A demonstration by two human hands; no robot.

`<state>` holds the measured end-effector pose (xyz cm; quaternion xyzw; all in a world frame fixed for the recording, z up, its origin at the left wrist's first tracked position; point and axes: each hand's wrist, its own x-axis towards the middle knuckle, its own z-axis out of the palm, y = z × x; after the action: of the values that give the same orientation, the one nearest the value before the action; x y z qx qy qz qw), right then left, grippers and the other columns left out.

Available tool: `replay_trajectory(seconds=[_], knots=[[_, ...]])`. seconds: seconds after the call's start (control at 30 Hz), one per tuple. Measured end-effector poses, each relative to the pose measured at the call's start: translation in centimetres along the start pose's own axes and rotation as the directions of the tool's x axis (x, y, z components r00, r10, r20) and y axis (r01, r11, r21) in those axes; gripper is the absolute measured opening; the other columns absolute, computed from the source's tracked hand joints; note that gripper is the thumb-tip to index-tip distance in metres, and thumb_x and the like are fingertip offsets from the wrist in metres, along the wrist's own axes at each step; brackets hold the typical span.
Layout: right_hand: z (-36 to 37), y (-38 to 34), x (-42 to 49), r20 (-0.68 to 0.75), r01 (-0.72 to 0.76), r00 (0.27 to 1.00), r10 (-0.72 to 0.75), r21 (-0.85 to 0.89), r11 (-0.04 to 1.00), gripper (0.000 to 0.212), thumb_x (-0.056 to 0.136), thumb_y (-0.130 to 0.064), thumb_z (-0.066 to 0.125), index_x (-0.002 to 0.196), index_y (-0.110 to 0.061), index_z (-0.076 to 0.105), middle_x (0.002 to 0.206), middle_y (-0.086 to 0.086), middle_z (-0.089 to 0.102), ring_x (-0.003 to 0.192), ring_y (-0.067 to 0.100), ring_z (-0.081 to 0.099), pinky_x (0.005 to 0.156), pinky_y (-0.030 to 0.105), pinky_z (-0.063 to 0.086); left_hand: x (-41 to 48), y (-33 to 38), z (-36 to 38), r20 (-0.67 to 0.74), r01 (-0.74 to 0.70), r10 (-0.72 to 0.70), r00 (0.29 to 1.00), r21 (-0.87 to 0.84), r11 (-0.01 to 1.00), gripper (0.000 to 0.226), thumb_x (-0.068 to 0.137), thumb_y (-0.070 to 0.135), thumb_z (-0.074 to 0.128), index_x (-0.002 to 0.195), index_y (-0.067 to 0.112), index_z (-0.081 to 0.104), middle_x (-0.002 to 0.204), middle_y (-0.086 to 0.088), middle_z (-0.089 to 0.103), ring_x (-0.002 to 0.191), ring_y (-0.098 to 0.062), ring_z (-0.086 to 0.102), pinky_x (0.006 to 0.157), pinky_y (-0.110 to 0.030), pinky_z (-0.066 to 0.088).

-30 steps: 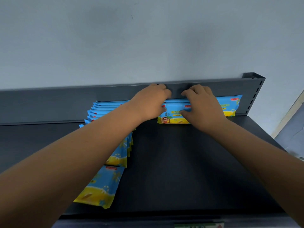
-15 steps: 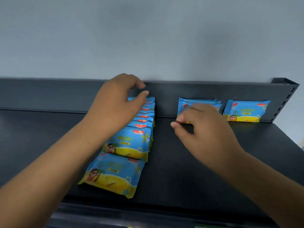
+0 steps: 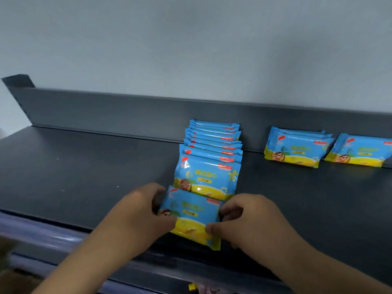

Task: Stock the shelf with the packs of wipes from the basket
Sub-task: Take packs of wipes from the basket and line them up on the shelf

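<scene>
The shelf [image 3: 84, 177] and its back panel [image 3: 127, 111] are matt dark grey, and the wall [image 3: 191, 49] is pale blue-grey. The front pack [image 3: 191, 211] and the row [image 3: 212, 149] behind it are bright blue above a yellow band, with a small red label, yellow lettering and a brown cartoon figure.

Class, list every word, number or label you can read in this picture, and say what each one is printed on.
No text can be read for certain.
Front pack: title and yellow label, blurred.
Row of packs behind it: red corner tags, too small.
Packs at the back right: same print, blurred.
Yellow tag below the shelf: blurred.
</scene>
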<state>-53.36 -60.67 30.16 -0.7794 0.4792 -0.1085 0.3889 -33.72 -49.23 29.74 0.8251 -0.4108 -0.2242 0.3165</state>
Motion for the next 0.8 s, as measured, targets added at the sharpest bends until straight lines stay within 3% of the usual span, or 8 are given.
replay_trajectory(seconds=[0.07, 0.13, 0.2, 0.3, 0.47, 0.6, 0.7, 0.8], knots=[[0.5, 0.2, 0.1, -0.005, -0.058, 0.998, 0.06, 0.151, 0.987, 0.044, 0.056, -0.037, 0.097, 0.089, -0.027, 0.068, 0.083, -0.006, 0.073, 0.067, 0.011, 0.071, 0.056, 0.029, 0.055, 0.1, -0.4, 0.0, 0.025, 0.004, -0.001, 1.0, -0.114, 0.993, 0.04, 0.07, 0.014, 0.086, 0.096, 0.036, 0.065, 0.085, 0.021, 0.074, 0.073, -0.009, 0.071, 0.078, -0.041, 0.061], [1.0, 0.2, 0.0, -0.06, -0.041, 0.997, 0.055, 0.213, 0.976, 0.047, 0.056, -0.029, 0.098, 0.089, -0.029, 0.064, 0.086, -0.007, 0.07, 0.069, 0.008, 0.069, 0.054, 0.025, 0.052, 0.1, -0.5, 0.1, -0.001, -0.033, 0.034, 0.999, -0.156, 0.987, 0.05, 0.071, 0.003, 0.087, 0.101, 0.036, 0.065, 0.089, 0.012, 0.074, 0.074, -0.012, 0.07, 0.077, -0.035, 0.061], [1.2, 0.1, -0.3, -0.147, 0.028, 0.989, -0.001, 0.179, 0.983, 0.046, 0.061, -0.025, 0.096, 0.087, -0.031, 0.059, 0.088, -0.01, 0.067, 0.07, 0.002, 0.064, 0.053, 0.018, 0.05, 0.4, -0.2, 0.1, -0.059, -0.097, 0.089, 0.994, -0.151, 0.984, 0.056, 0.068, 0.003, 0.089, 0.101, 0.04, 0.063, 0.086, 0.003, 0.069, 0.075, -0.013, 0.067, 0.072, -0.028, 0.058], [0.6, -0.7, -0.2, -0.236, 0.125, 0.966, -0.109, 0.056, 0.991, 0.044, 0.067, -0.026, 0.092, 0.088, -0.031, 0.053, 0.092, -0.014, 0.061, 0.072, 0.002, 0.06, 0.052, 0.013, 0.047, 1.6, 0.7, 0.1, -0.139, -0.163, 0.148, 0.979, -0.101, 0.981, 0.051, 0.069, 0.006, 0.088, 0.097, 0.04, 0.061, 0.091, 0.009, 0.064, 0.075, -0.011, 0.064, 0.072, -0.026, 0.056], [0.1, -1.5, 0.3, -0.238, 0.166, 0.955, -0.178, -0.069, 0.984, 0.049, 0.072, -0.029, 0.09, 0.095, -0.033, 0.047, 0.096, -0.017, 0.054, 0.073, 0.001, 0.056, 0.051, 0.01, 0.043, 3.5, 1.0, 0.2, -0.139, -0.128, 0.115, 0.984, -0.09, 0.988, 0.048, 0.072, 0.012, 0.088, 0.11, 0.026, 0.063, 0.098, 0.008, 0.063, 0.081, -0.009, 0.064, 0.075, -0.028, 0.055], [0.6, -1.0, 0.3, -0.252, 0.099, 0.961, -0.118, -0.084, 0.991, 0.058, 0.075, -0.042, 0.086, 0.103, -0.036, 0.035, 0.101, -0.019, 0.055, 0.081, -0.001, 0.058, 0.051, 0.015, 0.04, 3.8, 0.4, -0.2, -0.041, -0.055, 0.052, 0.998, -0.07, 0.996, 0.063, 0.077, 0.028, 0.087, 0.133, 0.024, 0.056, 0.11, 0.012, 0.064, 0.097, -0.006, 0.065, 0.092, -0.034, 0.056], [0.2, -1.2, 0.6, -0.202, 0.045, 0.978, -0.048, -0.017, 0.999, 0.071, 0.075, -0.043, 0.087, 0.116, -0.038, 0.029, 0.101, -0.018, 0.056, 0.081, -0.004, 0.058, 0.048, 0.01, 0.04, 3.9, 0.6, -0.2, 0.041, -0.027, 0.037, 0.998, -0.202, 0.979, 0.049, 0.079, 0.018, 0.086, 0.12, 0.03, 0.06, 0.105, 0.013, 0.071, 0.09, 0.001, 0.07, 0.087, -0.027, 0.058], [0.2, -1.3, 0.7, -0.193, 0.013, 0.981, 0.008, 0.107, 0.994, 0.081, 0.069, -0.032, 0.092, 0.125, -0.037, 0.033, 0.102, -0.015, 0.06, 0.082, -0.002, 0.061, 0.048, 0.008, 0.041, 4.2, 0.3, -0.3, 0.063, 0.01, 0.01, 0.998, -0.308, 0.951, 0.056, 0.073, 0.004, 0.088, 0.119, 0.022, 0.063, 0.101, 0.006, 0.075, 0.086, -0.008, 0.074, 0.084, -0.03, 0.06]])
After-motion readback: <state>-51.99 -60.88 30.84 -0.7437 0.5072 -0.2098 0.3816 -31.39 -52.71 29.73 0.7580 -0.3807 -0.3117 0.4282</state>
